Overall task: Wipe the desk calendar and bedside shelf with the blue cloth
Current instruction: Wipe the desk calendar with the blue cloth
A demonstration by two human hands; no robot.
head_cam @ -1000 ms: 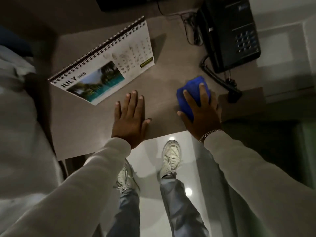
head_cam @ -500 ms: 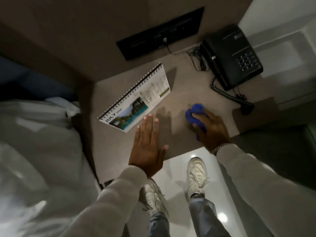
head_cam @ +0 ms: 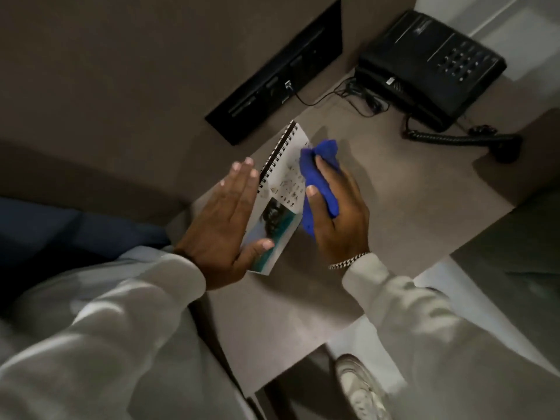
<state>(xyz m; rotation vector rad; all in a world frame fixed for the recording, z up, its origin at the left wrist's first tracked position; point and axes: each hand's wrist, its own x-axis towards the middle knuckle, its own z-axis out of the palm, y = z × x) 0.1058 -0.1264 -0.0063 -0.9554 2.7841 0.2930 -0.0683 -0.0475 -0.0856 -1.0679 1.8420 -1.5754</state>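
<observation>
Mid-frame, left hand (head_cam: 224, 219) grips the calendar (head_cam: 281, 192); right hand (head_cam: 336, 213) clutches the cloth (head_cam: 318, 177) against its page. Shelf (head_cam: 394, 207) wiping seemingly remains.

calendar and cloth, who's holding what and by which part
The left hand holds the desk calendar by its lower end, thumb on the photo, fingers flat behind. The right hand has the blue cloth bunched in its grip against the calendar's page.
</observation>
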